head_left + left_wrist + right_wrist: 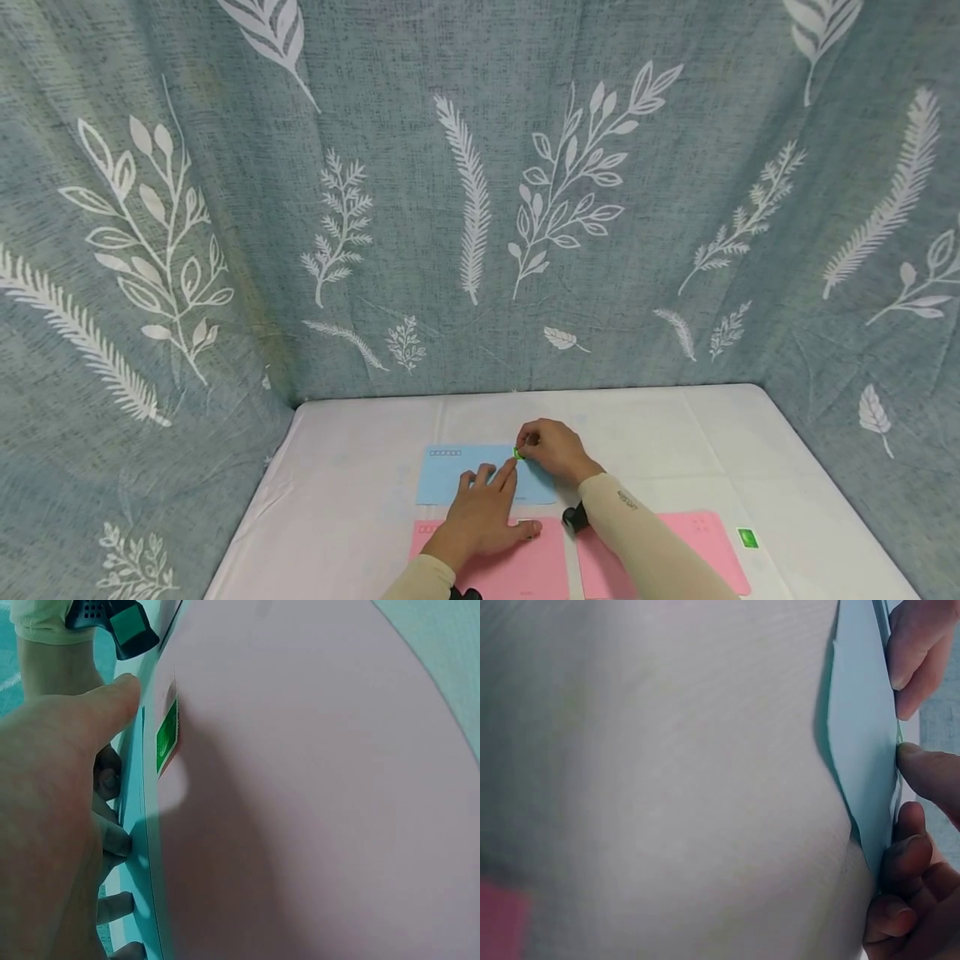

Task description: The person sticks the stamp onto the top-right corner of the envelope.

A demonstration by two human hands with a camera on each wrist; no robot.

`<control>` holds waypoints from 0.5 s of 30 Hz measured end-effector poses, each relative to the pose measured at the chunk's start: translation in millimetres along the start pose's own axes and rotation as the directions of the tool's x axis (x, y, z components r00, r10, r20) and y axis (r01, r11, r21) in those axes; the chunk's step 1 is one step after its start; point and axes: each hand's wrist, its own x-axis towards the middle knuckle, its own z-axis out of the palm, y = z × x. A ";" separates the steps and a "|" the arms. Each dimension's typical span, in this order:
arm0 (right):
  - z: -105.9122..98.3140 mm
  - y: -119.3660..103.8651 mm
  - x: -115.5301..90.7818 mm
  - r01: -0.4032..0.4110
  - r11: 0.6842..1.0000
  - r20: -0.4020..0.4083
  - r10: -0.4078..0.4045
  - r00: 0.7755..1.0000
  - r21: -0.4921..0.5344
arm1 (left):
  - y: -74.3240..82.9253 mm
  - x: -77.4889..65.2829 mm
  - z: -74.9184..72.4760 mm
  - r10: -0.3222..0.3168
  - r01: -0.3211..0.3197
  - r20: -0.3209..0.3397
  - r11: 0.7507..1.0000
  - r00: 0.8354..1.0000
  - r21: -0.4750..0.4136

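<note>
A blue envelope (468,479) lies on the table, with a small green stamp (518,454) at its upper right corner. My right hand (557,450) pinches at this stamp with curled fingers; in the right wrist view, fingers hide most of it. Spread over the blue envelope is my left hand (483,515), its index fingertip close to the stamp. The left thumb extends over the left pink envelope (525,575), near the green stamp (168,739) on that envelope, which shows clearly in the left wrist view.
A second pink envelope (697,546) lies to the right, partly under the right forearm. Beside it, another green stamp (747,537) rests on the white tablecloth (360,483). A patterned curtain (420,250) encloses the back and sides.
</note>
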 end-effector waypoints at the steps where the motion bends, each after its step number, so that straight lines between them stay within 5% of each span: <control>1: -0.2 0.0 0.3 -0.003 1.000 -0.002 0.003 1.000 -0.001 | -0.1 0.2 0.2 0.001 -0.001 0.000 1.000 1.000 0.000; 15: 0.7 4.2 0.8 -0.009 1.000 0.004 0.009 1.000 0.004 | -0.2 -0.3 1.1 0.001 -0.001 -0.007 1.000 1.000 -0.012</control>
